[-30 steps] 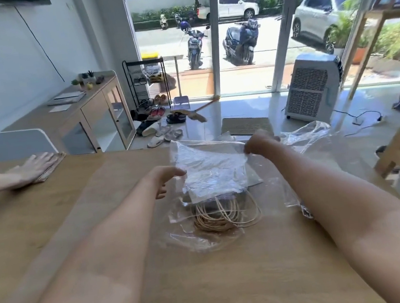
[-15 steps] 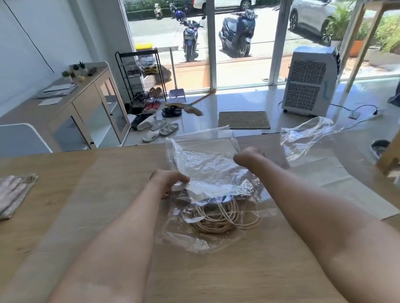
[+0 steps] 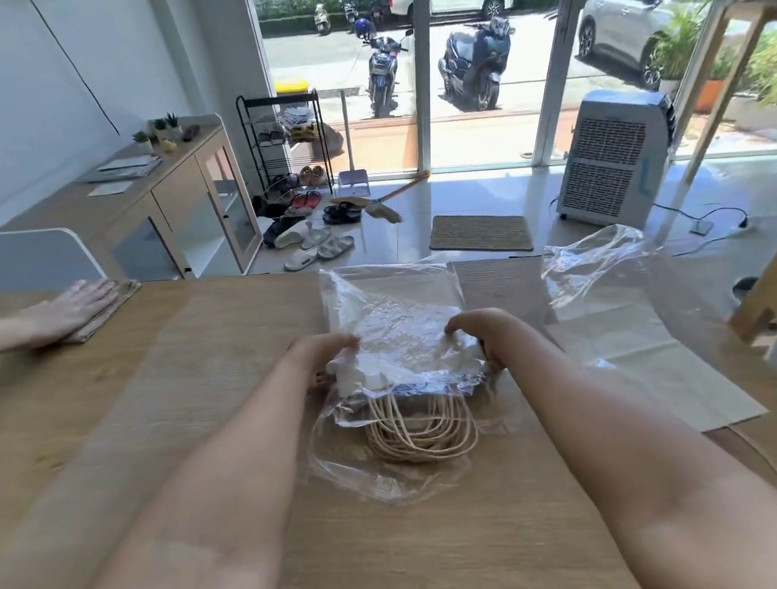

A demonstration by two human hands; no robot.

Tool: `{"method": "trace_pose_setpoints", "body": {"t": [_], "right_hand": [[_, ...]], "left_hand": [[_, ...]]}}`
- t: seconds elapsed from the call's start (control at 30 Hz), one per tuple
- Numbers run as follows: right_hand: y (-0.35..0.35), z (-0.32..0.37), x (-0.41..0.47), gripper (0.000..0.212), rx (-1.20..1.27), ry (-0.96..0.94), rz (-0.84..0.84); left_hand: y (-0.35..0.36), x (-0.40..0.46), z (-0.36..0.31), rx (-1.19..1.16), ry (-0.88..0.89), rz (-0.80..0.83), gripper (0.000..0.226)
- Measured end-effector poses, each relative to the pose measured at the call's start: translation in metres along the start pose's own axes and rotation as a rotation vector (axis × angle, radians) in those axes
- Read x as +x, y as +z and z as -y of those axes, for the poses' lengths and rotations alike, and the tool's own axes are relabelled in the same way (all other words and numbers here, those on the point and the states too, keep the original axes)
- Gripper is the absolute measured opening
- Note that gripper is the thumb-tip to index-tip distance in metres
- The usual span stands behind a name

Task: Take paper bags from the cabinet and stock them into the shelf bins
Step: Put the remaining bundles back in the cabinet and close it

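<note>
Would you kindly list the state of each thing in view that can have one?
Left hand: grips the plastic wrap's left edge.
Right hand: grips its right edge.
Plastic wrap: crumpled, around the bag bundle.
Twine handles: sticking out, on the table.
Cabinet: doors closed.

Crinkled clear plastic wrap [image 3: 397,337] hides the bundle beneath and the hands' fingertips.

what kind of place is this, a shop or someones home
Hard to say: probably a small street-front shop or home workspace. A shoe rack with sandals stands by full-height glass doors facing parked scooters, and a portable air cooler sits beyond the wooden table.
</note>
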State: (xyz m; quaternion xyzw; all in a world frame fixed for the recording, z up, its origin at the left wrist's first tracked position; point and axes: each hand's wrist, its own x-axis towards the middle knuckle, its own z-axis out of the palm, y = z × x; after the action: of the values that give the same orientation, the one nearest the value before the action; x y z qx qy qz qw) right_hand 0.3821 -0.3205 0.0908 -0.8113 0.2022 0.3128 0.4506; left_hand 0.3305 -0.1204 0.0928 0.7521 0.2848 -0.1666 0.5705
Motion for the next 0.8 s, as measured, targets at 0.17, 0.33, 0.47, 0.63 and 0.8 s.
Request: {"method": "trace_pose_setpoints", "body": {"t": [0.17, 0.33, 0.47, 0.63, 0.8], "right_hand": [[-0.001, -0.012, -0.007, 0.028, 0.053, 0.012, -0.029], [0.013, -0.023, -0.043, 0.057, 0.173, -0.033, -0.054], [0.026, -0.044, -0.081, 0.058, 0.181, -0.081, -0.109], [0.056, -0.092, -0.164, 0.037, 0.123, -0.201, -0.173], [0.086, -0.160, -0.255, 0.032, 0.114, -0.165, -0.214]], "left_hand": [[-0.015, -0.012, 0.012, -0.014, -0.057, 0.039, 0.061], [-0.024, -0.064, 0.014, -0.052, -0.012, 0.089, 0.025], [-0.036, -0.109, 0.032, -0.099, 0.024, 0.119, 0.019], [-0.052, -0.190, 0.089, -0.069, 0.108, 0.176, 0.017], [-0.064, -0.259, 0.149, -0.038, 0.140, 0.289, 0.013]]}}
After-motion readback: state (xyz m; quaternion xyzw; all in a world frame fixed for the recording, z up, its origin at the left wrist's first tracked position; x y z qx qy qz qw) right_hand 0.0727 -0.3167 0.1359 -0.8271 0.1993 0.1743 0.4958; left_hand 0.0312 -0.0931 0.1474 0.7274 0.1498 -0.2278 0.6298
